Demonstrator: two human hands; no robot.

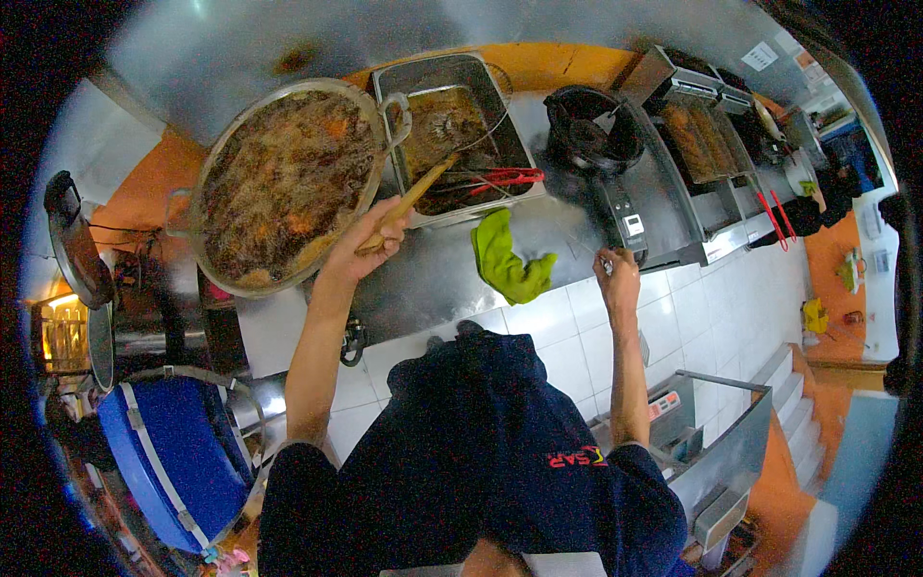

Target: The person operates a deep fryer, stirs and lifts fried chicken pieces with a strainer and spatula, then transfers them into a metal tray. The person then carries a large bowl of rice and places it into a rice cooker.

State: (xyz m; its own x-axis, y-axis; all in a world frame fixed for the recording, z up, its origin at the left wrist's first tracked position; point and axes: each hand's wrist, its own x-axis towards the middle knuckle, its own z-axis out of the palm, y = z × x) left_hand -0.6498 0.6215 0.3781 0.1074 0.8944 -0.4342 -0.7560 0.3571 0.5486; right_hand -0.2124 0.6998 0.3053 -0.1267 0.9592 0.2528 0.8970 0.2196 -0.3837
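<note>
One wooden handle (423, 188) aslant in the left grip (381, 233), curled around its near end, right grip (618, 275) of unclear state

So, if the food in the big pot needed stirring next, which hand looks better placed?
Probably the person's left hand: it grips a wooden handle close beside the big pot. The right hand is farther off, past the green cloth.
</note>
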